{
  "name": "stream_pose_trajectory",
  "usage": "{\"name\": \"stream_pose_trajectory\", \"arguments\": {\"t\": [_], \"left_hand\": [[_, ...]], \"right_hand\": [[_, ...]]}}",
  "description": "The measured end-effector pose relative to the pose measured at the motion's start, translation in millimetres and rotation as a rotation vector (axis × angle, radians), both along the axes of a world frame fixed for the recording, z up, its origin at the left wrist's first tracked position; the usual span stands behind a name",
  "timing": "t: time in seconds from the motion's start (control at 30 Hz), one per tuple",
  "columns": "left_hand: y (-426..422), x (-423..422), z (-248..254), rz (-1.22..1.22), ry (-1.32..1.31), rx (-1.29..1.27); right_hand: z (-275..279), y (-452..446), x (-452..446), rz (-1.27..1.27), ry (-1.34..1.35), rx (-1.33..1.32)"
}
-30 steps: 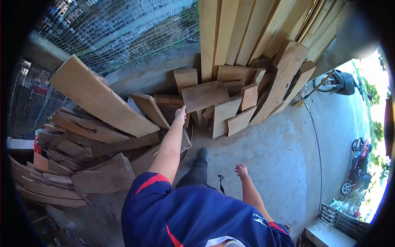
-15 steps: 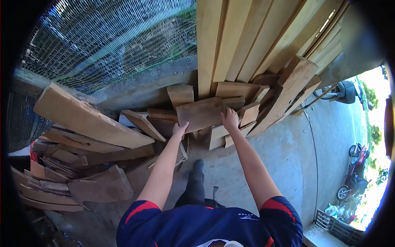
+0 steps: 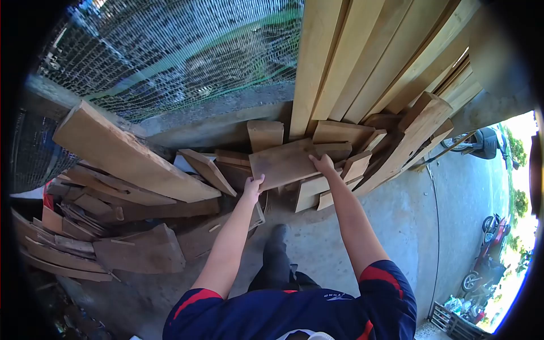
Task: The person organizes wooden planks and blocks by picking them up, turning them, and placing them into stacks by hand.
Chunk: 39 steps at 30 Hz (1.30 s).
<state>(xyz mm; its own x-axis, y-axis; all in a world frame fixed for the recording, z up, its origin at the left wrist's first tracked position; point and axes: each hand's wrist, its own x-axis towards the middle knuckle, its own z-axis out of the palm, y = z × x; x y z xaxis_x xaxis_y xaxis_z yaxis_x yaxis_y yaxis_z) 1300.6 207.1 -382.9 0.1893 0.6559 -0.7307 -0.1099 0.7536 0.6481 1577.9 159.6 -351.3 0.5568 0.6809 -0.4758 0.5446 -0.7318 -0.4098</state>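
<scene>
A flat brown wooden board (image 3: 286,162) is held between my two hands, over a heap of offcuts near the wall. My left hand (image 3: 253,186) grips its lower left corner, thumb on the upper face. At the right end, my right hand (image 3: 323,164) is closed on the edge, with its fingers on top. Behind the board a short upright block (image 3: 266,136) leans on the wall. Pale offcuts (image 3: 310,192) lie just right of and below the board, partly covered by my right forearm.
Long planks (image 3: 345,62) lean at the back right, beside a thick slab (image 3: 408,141). A long beam (image 3: 136,158) and stacked scrap wood (image 3: 139,249) lie left. Mesh netting (image 3: 187,51) hangs behind a low ledge. Concrete floor (image 3: 391,226) extends right, toward parked motorbikes (image 3: 487,249).
The view has shifted, so the surroundings sit slightly lower and mostly farther right. Both hands still hold the board, which is tilted slightly more.
</scene>
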Motion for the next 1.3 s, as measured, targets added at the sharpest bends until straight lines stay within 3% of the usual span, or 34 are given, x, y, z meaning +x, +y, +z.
{"name": "stream_pose_trajectory", "arguments": {"t": [0.03,0.1,0.2,0.5,0.57,0.63,0.7,0.73,0.97,1.3], "left_hand": [[1.0,-5.5,2.1,0.005,0.001,0.004],[0.4,-18.1,9.3,0.01,-0.245,-0.091],[-12.4,-29.1,27.5,0.083,-0.3,-0.054],[-76.7,-76.5,111.0,0.155,-0.235,0.129],[-94.9,-89.3,122.0,0.129,-0.199,0.231],[-114.9,-99.3,140.4,0.103,-0.165,0.281],[-140.3,-110.2,155.4,0.063,-0.064,0.331],[-153.0,-116.5,156.4,0.075,-0.058,0.333],[-248.7,-150.8,161.0,-0.02,0.139,0.135],[-352.8,-214.3,163.5,0.033,0.264,0.131]], "right_hand": [[4.3,6.7,-2.2,-0.049,0.034,0.07],[13.2,16.7,-8.3,-0.077,0.083,0.079],[31.2,19.8,-18.6,-0.069,0.146,0.166],[70.0,-54.5,-58.6,-0.041,0.528,0.316],[74.4,-86.1,-72.4,-0.128,0.659,0.441],[90.7,-121.8,-87.4,-0.116,0.791,0.393],[94.2,-160.9,-104.6,-0.316,1.222,0.46],[94.1,-182.2,-113.7,-0.415,1.253,0.471],[54.5,-304.0,-159.6,-0.381,1.361,0.429],[30.3,-379.8,-214.8,-0.414,1.485,0.096]]}}
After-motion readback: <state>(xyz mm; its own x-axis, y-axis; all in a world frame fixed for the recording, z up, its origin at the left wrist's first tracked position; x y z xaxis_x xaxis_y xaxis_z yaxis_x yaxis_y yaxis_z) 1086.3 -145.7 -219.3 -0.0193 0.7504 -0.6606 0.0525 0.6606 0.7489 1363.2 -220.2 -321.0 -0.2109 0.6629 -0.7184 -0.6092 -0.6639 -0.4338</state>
